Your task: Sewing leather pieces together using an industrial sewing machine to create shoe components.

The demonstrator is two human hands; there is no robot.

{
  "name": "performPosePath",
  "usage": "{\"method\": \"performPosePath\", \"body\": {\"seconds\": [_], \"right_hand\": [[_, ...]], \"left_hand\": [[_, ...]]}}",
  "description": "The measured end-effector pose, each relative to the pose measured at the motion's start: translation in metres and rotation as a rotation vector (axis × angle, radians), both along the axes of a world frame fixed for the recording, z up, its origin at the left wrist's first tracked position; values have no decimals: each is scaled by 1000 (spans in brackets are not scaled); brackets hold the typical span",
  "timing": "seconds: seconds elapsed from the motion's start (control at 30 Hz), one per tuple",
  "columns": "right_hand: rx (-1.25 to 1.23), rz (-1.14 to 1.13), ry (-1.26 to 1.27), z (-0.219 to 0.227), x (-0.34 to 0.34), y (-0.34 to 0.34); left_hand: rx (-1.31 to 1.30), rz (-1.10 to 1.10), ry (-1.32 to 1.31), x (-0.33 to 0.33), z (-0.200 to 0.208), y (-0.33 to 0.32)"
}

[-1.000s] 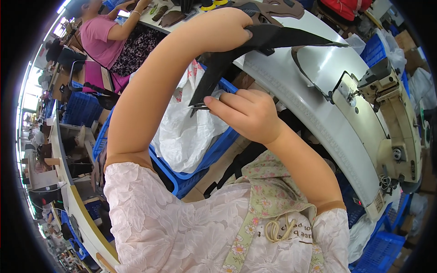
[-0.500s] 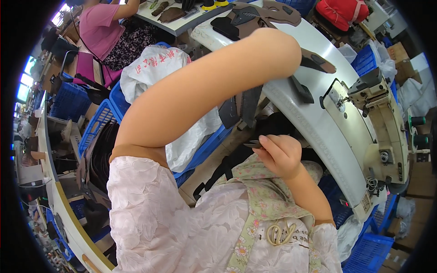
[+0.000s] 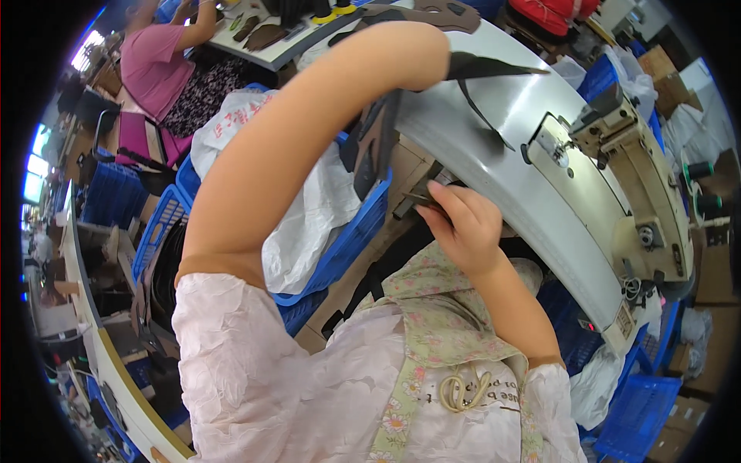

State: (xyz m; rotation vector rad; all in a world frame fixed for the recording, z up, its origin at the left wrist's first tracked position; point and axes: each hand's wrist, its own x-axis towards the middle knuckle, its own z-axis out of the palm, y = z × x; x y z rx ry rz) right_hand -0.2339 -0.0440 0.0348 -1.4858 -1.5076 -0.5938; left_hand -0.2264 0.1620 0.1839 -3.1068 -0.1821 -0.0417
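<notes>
My left arm reaches across the top of the head view, and my left hand (image 3: 423, 60) is bent over the edge of the white table. Its fingers are hidden beneath it. A dark, pointed flat piece (image 3: 494, 68) juts out to the right of this hand, with a thin dark strip curving below. Dark brown cut pieces (image 3: 373, 143) hang under the arm, above a blue basket. I cannot tell which of these the hand grips. Near the table's front edge, my right hand (image 3: 469, 228) pinches a small dark blade-like tool (image 3: 421, 201) between thumb and fingers.
A sewing machine (image 3: 633, 170) stands on the right of the white table (image 3: 471, 147). More brown pieces (image 3: 448, 15) lie at its far end. A blue basket (image 3: 340, 258) with white sacking (image 3: 309, 224) is left of my lap. Another person (image 3: 158, 69) sits at far left.
My left hand has shifted left, and the dark pieces by it have moved and turned. My right hand has risen slightly with the small tool still pinched. The whole view has shifted a little.
</notes>
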Motion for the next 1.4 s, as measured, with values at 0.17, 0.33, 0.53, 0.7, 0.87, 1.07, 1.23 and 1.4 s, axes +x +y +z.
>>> {"method": "performPosePath", "body": {"seconds": [0.17, 0.33, 0.53, 0.7, 0.87, 1.07, 1.23, 1.4], "right_hand": [[29, 27, 85, -3, -2, 27], [96, 91, 80, -2, -6, 43], [110, 143, 141, -3, -10, 49], [180, 146, 100, 0, -10, 54], [172, 80, 9, 0, -9, 52], [191, 63, -20, -3, -11, 51], [85, 140, -47, 1, -16, 26], [129, 174, 47, -1, -13, -1]], "left_hand": [[-178, 193, 35, -12, 11, 8], [-190, 108, -13, -13, 11, 11], [-171, 99, 7, -15, 13, 16], [-107, 62, 10, -15, 12, 19], [-140, 105, 32, -16, 17, 11], [-167, 124, -92, -8, -9, 35], [-99, 57, -84, -7, -8, 44], [-195, 237, -119, -41, 41, 25]]}}
